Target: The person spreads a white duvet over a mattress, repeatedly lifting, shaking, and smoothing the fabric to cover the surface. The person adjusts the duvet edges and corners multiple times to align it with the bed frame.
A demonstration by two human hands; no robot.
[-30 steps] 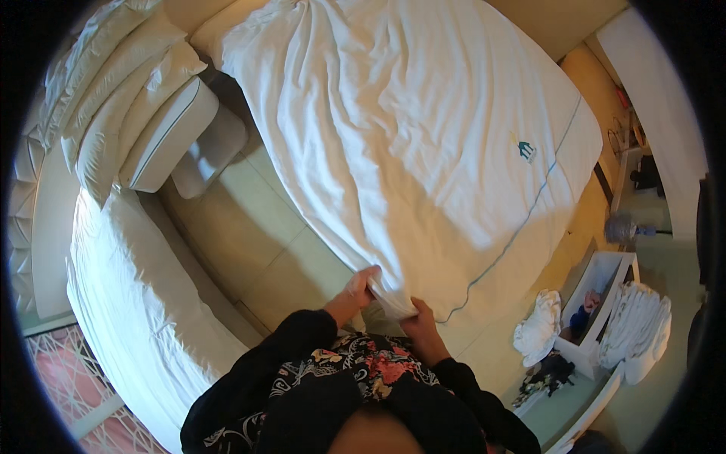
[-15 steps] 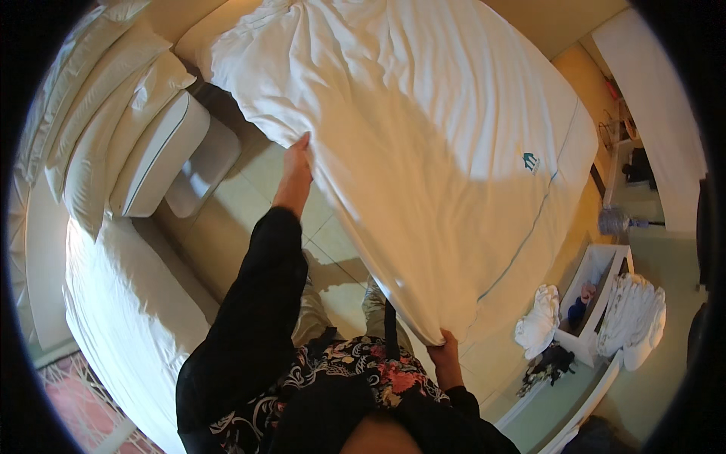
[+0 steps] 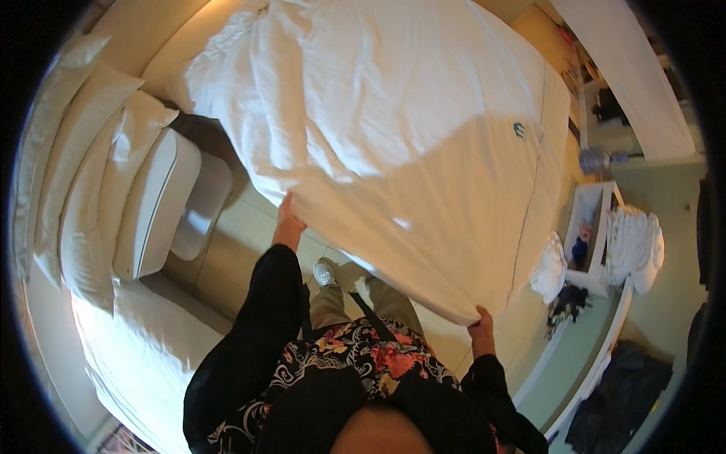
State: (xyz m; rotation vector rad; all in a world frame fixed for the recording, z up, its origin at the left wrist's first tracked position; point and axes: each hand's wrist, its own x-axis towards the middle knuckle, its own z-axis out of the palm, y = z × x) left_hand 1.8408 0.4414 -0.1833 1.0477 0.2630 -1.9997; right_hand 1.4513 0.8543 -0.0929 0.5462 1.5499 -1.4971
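A large white duvet (image 3: 393,181) spreads over the bed ahead of me, with a small green emblem and a thin dark line near its right side. My left hand (image 3: 287,225) is closed on its near edge at the left. Farther right and lower, my right hand (image 3: 481,325) pinches the near right corner. Between the two hands the edge hangs stretched and lifted above the tiled floor. Wrinkles run across the far left part of the cloth, and my shadow falls on the near part.
Several white pillows (image 3: 87,204) are stacked at the left, against a rounded white cabinet (image 3: 162,204). Another white-sheeted bed (image 3: 151,348) lies near left. On the right are an open white box (image 3: 594,219), folded white towels (image 3: 634,246), a clear bottle (image 3: 595,160) and a black bag (image 3: 620,397).
My left hand has come nearer to me with the duvet edge, while my right hand has shifted right and slightly away. The edge slants less now. The head view has turned a little.
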